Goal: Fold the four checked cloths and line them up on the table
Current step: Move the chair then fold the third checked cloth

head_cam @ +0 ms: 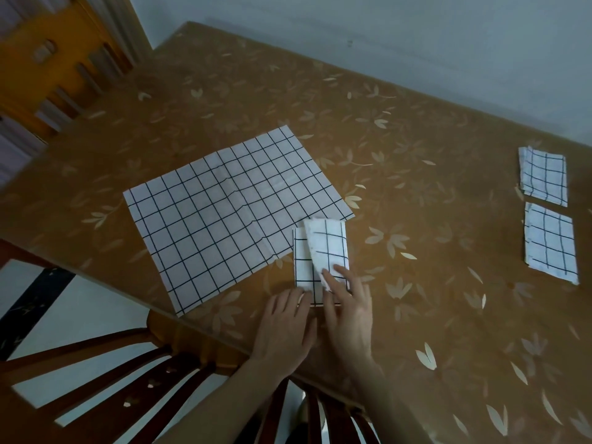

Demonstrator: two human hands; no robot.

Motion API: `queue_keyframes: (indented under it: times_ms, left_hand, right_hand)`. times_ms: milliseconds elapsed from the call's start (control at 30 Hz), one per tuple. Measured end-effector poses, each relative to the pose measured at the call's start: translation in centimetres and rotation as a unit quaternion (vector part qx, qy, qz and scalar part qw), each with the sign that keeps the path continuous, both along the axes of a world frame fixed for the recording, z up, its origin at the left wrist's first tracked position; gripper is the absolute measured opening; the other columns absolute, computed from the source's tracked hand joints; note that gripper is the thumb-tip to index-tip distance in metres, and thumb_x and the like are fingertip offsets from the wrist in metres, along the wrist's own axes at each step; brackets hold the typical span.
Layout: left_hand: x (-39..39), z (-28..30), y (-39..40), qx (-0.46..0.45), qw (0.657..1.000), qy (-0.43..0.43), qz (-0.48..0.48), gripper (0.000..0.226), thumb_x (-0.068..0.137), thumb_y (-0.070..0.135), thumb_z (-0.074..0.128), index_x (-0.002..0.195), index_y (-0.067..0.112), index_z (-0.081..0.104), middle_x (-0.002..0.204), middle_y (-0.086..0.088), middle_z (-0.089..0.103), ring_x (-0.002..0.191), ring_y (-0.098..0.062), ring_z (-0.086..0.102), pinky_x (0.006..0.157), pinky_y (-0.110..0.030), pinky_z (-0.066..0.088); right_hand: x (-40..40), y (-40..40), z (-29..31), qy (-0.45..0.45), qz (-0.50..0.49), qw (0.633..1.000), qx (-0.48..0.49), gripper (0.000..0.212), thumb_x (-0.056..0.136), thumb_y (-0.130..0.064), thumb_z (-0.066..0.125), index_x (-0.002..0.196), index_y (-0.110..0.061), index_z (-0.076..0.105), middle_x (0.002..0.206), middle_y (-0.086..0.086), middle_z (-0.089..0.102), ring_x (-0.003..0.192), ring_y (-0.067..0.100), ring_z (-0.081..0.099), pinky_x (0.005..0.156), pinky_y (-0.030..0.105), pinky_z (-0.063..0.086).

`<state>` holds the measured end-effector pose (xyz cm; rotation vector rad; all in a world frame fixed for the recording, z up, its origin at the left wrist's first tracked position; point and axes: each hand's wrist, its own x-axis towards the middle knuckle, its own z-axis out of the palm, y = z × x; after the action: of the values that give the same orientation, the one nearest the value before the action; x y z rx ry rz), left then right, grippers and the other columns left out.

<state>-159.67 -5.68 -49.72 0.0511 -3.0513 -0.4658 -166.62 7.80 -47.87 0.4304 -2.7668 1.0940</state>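
Your half-folded checked cloth (320,257) overlaps the flat cloth's (230,213) near corner; your left hand (285,328) presses it flat-fingered, your right hand (347,309) pinches its raised flap.

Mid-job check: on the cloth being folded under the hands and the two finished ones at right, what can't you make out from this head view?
- Cloth in hand: near edge hidden under left hand and right hand; layer count unclear.
- Right hand: pinch or flat press on the flap, cannot tell.
- Folded cloths and: too small and distorted to judge alignment.
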Motion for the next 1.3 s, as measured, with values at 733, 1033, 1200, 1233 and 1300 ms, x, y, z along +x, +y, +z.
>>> queue_keyframes:
  times_ms: [733,1033,1200,1233,1300]
  left_hand:
    - [1.1,-1.1,-1.8,0.025,0.999,-0.004,-0.024,0.047,0.1,0.038,0.038,0.142,0.022,0.051,0.141,0.0,0.057,0.131,-0.017,0.052,0.11,-0.038,0.046]
    - [0.1,-0.6,-1.6,-0.012,0.999,-0.01,-0.029,0.053,0.099,0.036,0.051,0.149,0.024,0.043,0.138,-0.003,0.054,0.128,-0.021,0.052,0.106,-0.042,0.048]
    - [-0.5,-0.6,-1.8,-0.053,0.994,-0.013,-0.096,0.043,0.102,0.033,0.05,0.144,0.025,0.049,0.138,-0.005,0.051,0.125,-0.023,0.051,0.104,-0.04,0.047]
    - [-0.4,-0.6,-1.7,-0.056,0.993,-0.012,-0.099,0.042,0.102,0.033,0.05,0.143,0.024,0.05,0.138,-0.005,0.052,0.125,-0.022,0.051,0.104,-0.04,0.047]
    - [-0.3,-0.5,-1.7,-0.061,0.993,-0.018,-0.096,0.042,0.103,0.035,0.048,0.144,0.024,0.05,0.139,-0.004,0.052,0.127,-0.022,0.051,0.105,-0.04,0.047]
  right_hand:
    - [0.9,-0.1,-2.2,-0.092,0.143,0.975,0.14,0.069,0.099,-0.045,0.047,0.161,-0.016,0.034,0.165,-0.003,0.036,0.154,0.014,0.027,0.123,0.037,0.029]
    - [-2.9,2.5,-0.3,-0.084,0.038,0.996,0.005,0.037,0.109,-0.024,0.045,0.145,-0.018,0.052,0.132,-0.004,0.059,0.12,0.018,0.057,0.099,0.04,0.05]
    - [-10.1,1.5,1.1,-0.241,-0.059,0.969,-0.013,0.051,0.104,-0.041,0.056,0.147,-0.016,0.046,0.125,0.004,0.065,0.111,0.025,0.064,0.092,0.039,0.052]
    - [-11.2,1.0,1.4,-0.268,-0.053,0.962,-0.011,0.053,0.102,-0.041,0.058,0.147,-0.016,0.046,0.119,0.002,0.066,0.107,0.024,0.064,0.091,0.037,0.051]
    - [-12.5,0.3,1.8,-0.309,-0.032,0.951,-0.005,0.05,0.099,-0.038,0.064,0.143,-0.019,0.05,0.107,-0.004,0.067,0.098,0.021,0.063,0.084,0.032,0.048]
